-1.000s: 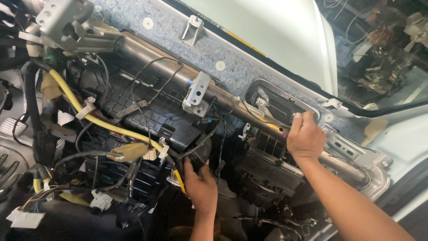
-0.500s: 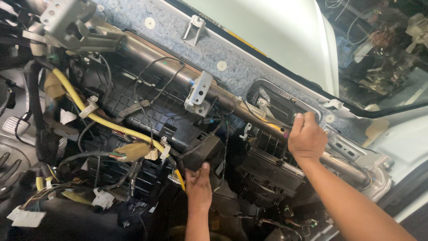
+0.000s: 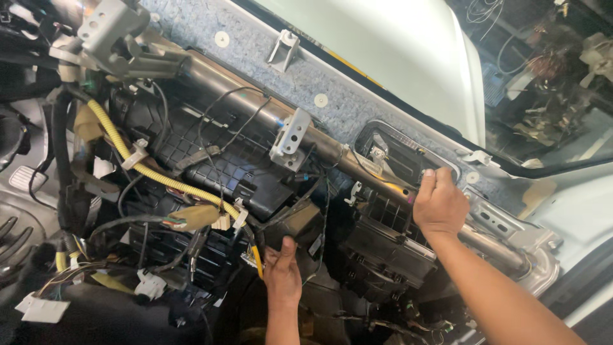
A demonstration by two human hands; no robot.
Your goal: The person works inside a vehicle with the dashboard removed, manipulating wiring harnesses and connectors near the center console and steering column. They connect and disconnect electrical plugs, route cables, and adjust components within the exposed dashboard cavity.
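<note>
Far left: loose white plastic connectors (image 3: 45,308) on thin multicoloured wires, lying low at the frame edge beside dark trim.

Upper left: grey cast-metal bracket (image 3: 112,29), fixed to the end of the long grey steel cross-tube (image 3: 332,150) that slants down to the right across the whole opening.

Left of centre: yellow corrugated wiring conduit (image 3: 159,176), running diagonally over the black ribbed plastic heater housing (image 3: 211,160); a tan taped connector block (image 3: 191,217) sits on it near its lower stretch.

Centre: small grey stamped-metal bracket (image 3: 290,137), mounted on the cross-tube. Below it, a dark angular plastic box (image 3: 300,223), just under the ribbed housing and right of the conduit's lower end.

Centre, low: left hand (image 3: 282,271), reaching up from below, fingers pressed against the underside of the dark box; whether they close round it cannot be told.

Right of centre: black slatted plastic vent unit (image 3: 383,236), under the cross-tube.

Right: right hand (image 3: 439,204), clenched over the cross-tube, fingertips at the lower rim of the dark oval-framed opening (image 3: 399,153) in the blue-grey felt-covered firewall (image 3: 357,102).

Far right: white painted body panel (image 3: 396,45) and windscreen glass beyond it.
</note>
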